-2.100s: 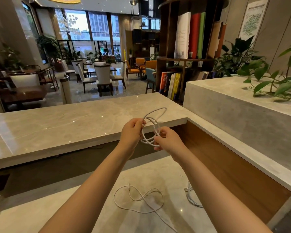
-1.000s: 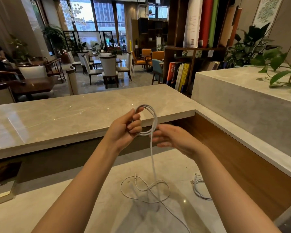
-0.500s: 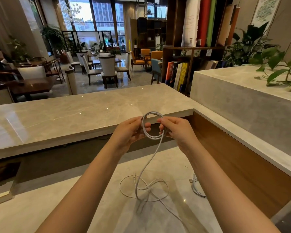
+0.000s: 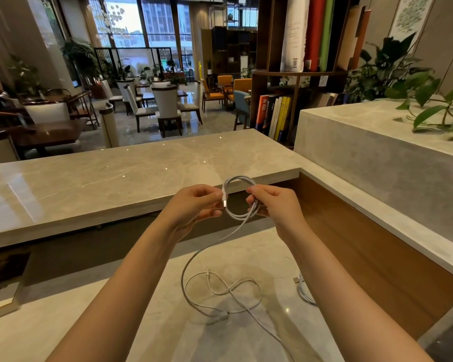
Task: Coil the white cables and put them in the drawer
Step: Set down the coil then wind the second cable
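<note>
Over the desk (image 4: pixel 89 322), the cable coil (image 4: pixel 239 177) stands upright.

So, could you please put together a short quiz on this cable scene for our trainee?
1. True or false: the white coil lies on the lower desk.
2. What holds the coil? A) one hand B) both hands C) nothing.
3. Fill in: the coil's loose tail hangs down to the ____.
Key: 1 false, it is held above the desk; 2 B, left hand and right hand both grip it; 3 desk.
</note>
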Demonstrator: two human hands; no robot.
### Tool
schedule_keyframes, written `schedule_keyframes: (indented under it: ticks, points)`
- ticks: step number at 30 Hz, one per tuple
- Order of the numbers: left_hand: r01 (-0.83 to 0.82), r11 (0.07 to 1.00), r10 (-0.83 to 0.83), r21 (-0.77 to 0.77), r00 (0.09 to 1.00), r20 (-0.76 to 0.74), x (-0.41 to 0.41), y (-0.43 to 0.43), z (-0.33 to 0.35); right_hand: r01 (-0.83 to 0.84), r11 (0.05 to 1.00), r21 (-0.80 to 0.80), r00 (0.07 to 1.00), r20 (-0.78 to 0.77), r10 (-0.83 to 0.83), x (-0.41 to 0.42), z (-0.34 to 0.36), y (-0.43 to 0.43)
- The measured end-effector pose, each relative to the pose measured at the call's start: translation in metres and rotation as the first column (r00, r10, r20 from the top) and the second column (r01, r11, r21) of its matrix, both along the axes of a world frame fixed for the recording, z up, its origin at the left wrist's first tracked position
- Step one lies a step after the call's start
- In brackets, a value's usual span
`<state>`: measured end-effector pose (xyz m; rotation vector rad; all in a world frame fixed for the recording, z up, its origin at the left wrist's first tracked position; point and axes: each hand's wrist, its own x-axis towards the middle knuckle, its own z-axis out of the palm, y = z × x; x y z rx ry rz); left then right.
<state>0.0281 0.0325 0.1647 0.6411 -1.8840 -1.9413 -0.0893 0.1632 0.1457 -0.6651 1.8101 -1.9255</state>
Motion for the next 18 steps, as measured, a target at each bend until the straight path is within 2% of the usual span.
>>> schedule_keyframes:
  ticks: [3, 8, 9, 12, 13, 15, 18]
  points:
    - [0.001, 0.997, 0.001, -0.081, 1.000, 0.022, -0.003, 0.002, 0.001, -0.064, 0.998, -0.028, 0.997, 0.033, 0.065, 0.001, 0.003, 0.003]
    - [-0.127, 0.959, 0.128, -0.254, 0.992, -0.013, -0.012, 0.004, -0.008, -0.189, 0.977, -0.095, 0.976, 0.087, 0.198, 0.000, 0.002, 0.007]
    - [-0.175, 0.929, 0.183, -0.325, 0.983, -0.006, -0.014, 0.003, -0.013, -0.205, 0.973, -0.103, 0.973, 0.090, 0.214, 0.000, 0.001, 0.008]
    - [-0.297, 0.763, 0.371, -0.574, 0.929, 0.012, -0.015, -0.003, -0.025, -0.230, 0.957, -0.178, 0.959, 0.129, 0.254, -0.001, 0.004, 0.012]
    - [-0.296, 0.762, 0.372, -0.575, 0.928, 0.015, -0.014, -0.004, -0.028, -0.228, 0.955, -0.191, 0.959, 0.126, 0.254, -0.002, 0.005, 0.013]
    - [-0.270, 0.844, 0.306, -0.464, 0.952, 0.002, -0.011, -0.001, -0.028, -0.206, 0.967, -0.147, 0.975, 0.057, 0.216, -0.001, 0.007, 0.013]
    - [-0.181, 0.972, 0.168, -0.147, 0.981, -0.095, -0.006, 0.008, -0.017, -0.192, 0.973, -0.125, 0.979, 0.043, 0.199, 0.001, 0.004, 0.011]
